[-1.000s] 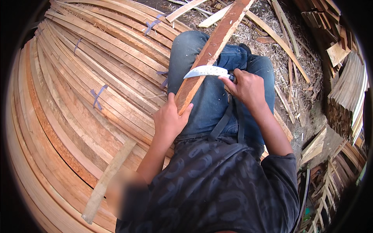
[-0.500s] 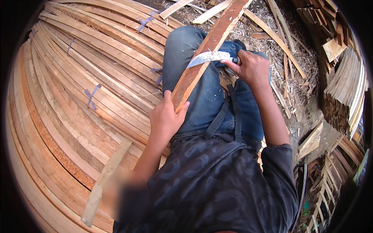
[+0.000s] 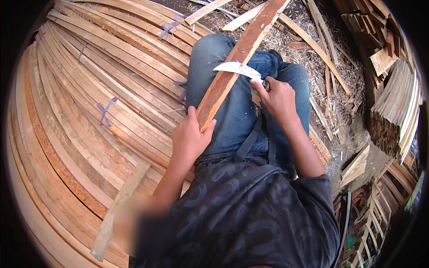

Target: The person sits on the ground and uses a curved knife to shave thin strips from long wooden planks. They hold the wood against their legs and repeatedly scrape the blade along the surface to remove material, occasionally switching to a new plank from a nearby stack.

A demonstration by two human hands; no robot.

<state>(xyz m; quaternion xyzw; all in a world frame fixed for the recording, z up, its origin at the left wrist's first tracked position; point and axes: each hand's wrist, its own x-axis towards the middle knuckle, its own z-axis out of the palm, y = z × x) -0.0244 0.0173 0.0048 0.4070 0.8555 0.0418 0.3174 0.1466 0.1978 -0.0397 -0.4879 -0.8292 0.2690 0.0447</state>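
Observation:
A long reddish wooden slat (image 3: 243,53) lies slanted across my lap, over my blue jeans (image 3: 237,120). My left hand (image 3: 190,138) grips its near end just above my thigh. My right hand (image 3: 277,98) is closed on the handle of a curved knife, whose pale blade (image 3: 237,69) rests across the slat's right edge, about midway up. The knife's handle is hidden inside my fist.
A big stack of bent wooden slats (image 3: 89,102), some tied with blue strips, fills the left side. Wood shavings and loose sticks (image 3: 321,58) cover the ground ahead. Bundled cut slats (image 3: 393,116) and wooden offcuts stand at the right. One flat slat (image 3: 118,205) lies by my left elbow.
The knife blade and my right hand have slid farther up the slat, away from me. My left hand keeps its hold on the near end.

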